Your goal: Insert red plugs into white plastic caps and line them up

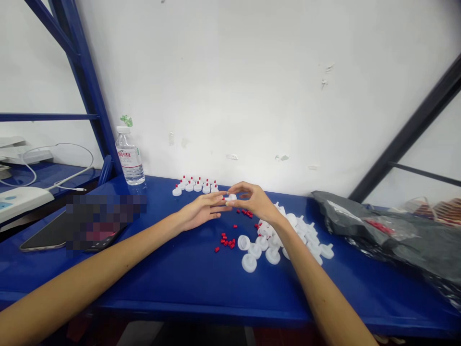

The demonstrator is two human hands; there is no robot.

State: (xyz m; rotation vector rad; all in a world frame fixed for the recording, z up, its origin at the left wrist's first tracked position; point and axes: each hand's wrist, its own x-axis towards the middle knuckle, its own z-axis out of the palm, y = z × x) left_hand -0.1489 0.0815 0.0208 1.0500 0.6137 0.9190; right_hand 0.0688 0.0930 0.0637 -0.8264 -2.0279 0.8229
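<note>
Over blue tabletop (pixel 173 276), right hand (pixel 255 199) pinches white cap (pixel 232 197), nozzle (pixel 226 198) level, leftward; left hand (pixel 198 211), grip unclear.

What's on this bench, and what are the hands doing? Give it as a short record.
Surface: blue table
Right hand: fingers pinch a white cap
Left hand: fingers at its red tip; contact unclear
Near the wall: upright red-tipped caps
By right forearm: heap of plain caps
Scattered: small red pieces
Far left: bottle
Far right: dark bag
</note>
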